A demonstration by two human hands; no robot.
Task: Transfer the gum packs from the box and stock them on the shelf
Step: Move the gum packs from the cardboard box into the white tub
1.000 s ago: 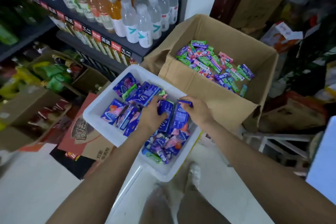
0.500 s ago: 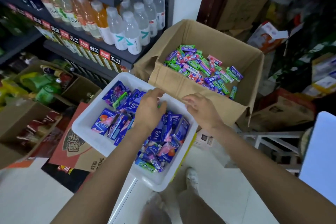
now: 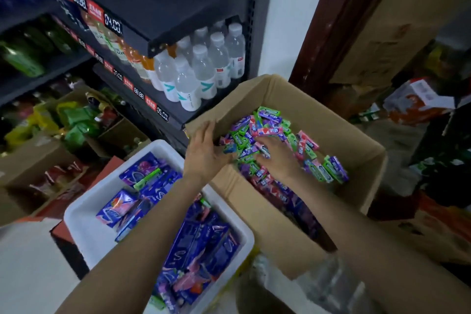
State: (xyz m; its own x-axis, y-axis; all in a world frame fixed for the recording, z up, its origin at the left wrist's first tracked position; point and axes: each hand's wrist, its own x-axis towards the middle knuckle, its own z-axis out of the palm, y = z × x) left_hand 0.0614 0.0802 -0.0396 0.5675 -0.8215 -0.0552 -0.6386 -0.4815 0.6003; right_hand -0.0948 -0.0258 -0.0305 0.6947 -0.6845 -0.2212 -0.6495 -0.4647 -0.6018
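While your left hand (image 3: 204, 150) rests spread at the box (image 3: 367, 160) edge, curl your right hand (image 3: 277, 158), lying loose on the gum packs (image 3: 270, 131), round one bundle.

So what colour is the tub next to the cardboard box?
White. The tub shows plainly in the head view, holding mostly blue packs.

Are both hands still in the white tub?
No, the left hand and right hand are both in the cardboard box, on the loose gum packs, not in the white tub.
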